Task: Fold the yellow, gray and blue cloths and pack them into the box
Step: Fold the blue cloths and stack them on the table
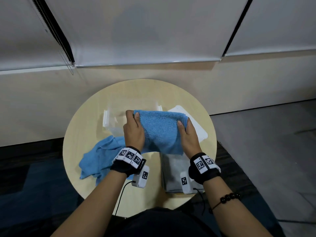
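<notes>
I hold a folded blue cloth up over the middle of the round table. My left hand grips its left edge and my right hand grips its right edge, thumbs on top. Behind the cloth stands a clear plastic box, partly hidden by my left hand. A second blue cloth lies crumpled at the table's left. A folded gray cloth lies at the near right under my right wrist, with a thin yellow edge showing beneath it.
A white lid lies flat to the right of the box. The light wooden table is small and round, its rim close on every side. A wall runs just behind it; dark floor lies on both sides.
</notes>
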Tool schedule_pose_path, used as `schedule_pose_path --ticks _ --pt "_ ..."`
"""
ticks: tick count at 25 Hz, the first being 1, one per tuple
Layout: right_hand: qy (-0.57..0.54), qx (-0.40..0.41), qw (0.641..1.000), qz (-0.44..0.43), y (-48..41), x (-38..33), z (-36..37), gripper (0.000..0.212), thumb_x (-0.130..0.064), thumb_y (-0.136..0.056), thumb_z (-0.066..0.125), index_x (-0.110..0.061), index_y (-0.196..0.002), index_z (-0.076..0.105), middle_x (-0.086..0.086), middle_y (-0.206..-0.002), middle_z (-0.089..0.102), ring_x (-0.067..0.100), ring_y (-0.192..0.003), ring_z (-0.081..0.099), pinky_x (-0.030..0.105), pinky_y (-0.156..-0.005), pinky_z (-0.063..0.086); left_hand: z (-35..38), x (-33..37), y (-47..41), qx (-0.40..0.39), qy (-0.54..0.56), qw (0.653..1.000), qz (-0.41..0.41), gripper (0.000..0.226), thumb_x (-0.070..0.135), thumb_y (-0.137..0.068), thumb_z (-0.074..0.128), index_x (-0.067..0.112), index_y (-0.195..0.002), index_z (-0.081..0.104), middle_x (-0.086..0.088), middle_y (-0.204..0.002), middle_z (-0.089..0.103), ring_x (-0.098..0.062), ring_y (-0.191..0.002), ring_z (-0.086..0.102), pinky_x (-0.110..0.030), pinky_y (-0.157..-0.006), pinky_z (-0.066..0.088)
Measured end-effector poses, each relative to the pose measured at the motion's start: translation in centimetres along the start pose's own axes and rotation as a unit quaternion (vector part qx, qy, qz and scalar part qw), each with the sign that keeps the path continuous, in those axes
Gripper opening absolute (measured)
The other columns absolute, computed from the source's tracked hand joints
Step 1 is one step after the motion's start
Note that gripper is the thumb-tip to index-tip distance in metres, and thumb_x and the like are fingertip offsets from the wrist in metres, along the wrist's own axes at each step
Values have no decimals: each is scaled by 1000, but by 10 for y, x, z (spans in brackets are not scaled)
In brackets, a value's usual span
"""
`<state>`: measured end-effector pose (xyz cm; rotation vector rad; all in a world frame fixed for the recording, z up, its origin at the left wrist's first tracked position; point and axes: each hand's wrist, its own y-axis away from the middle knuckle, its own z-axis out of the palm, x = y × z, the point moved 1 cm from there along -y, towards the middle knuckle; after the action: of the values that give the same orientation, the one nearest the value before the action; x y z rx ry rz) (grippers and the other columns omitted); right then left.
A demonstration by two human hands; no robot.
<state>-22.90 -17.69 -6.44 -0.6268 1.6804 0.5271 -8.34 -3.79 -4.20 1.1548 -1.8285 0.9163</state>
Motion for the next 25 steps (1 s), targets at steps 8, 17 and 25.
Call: schedule_pose_path --ticks 8,17,25 --pt "138 16 988 63 27 48 -51 13 -35 -106 48 -28 -95 52 -10 -88 62 -5 -77 59 12 -61 44 59 -37 59 -165 -178 968 -67 21 38 -108 21 20 -105 33 -13 -78 59 -33 -70 57 -40 -63 46" --pt "232 -121 914 309 42 108 -95 50 -52 -105 37 -11 -133 39 11 -117 57 29 -103 58 35 -82 42 101 -58 102 -282 -34 901 -329 49 44 -102 48 7 -127 28 -18 -117 59 -30 -91 58 -36 -77 45" --pt "260 -73 938 216 69 127 -89 41 -30 -106 44 -21 -143 27 12 -99 63 34 -89 64 47 -83 54 106 -68 139 -256 -84 946 -178 52 21 -101 38 39 -144 13 -9 -117 63 -34 -96 63 -48 -90 51"
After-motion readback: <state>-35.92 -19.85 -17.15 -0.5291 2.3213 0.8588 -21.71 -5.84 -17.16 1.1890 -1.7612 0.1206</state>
